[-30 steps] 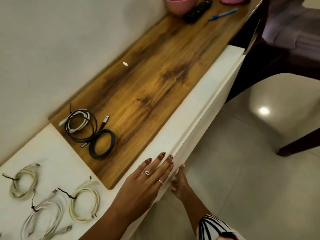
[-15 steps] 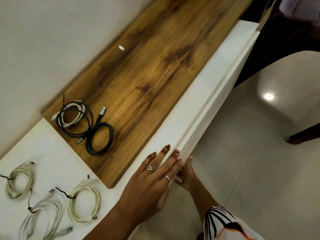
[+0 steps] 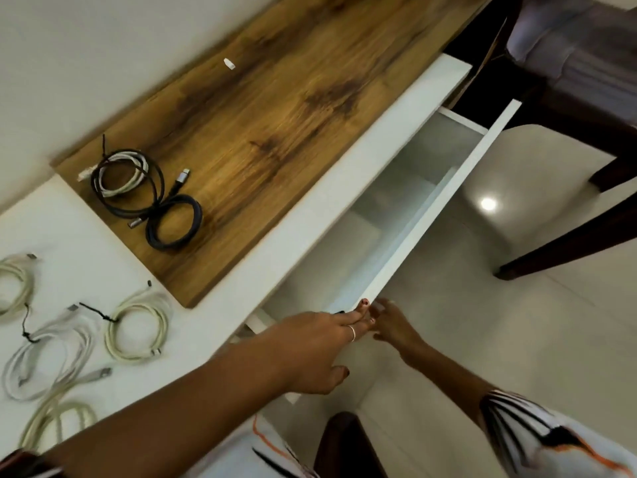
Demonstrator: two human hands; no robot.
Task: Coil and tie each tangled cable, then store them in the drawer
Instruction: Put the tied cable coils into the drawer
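Observation:
The white drawer under the counter stands pulled out, and what shows of its inside looks empty. My left hand lies with straight fingers on the near end of the drawer front's top edge. My right hand is just outside that end, its blurred fingers reaching to the front's outer face. Coiled cables lie on the counter. A black coil and a black-and-white coil are on the wooden board. A cream coil, a white coil and other cream coils are on the white top.
The wooden board runs along the wall, with a small white piece on it. Dark chair legs stand on the tiled floor to the right. A dark rounded chair back is below the drawer, near me.
The drawer was shut and has slid out toward me. Both hands came back with its front. The left hand went from flat on the counter edge to the drawer front's top edge.

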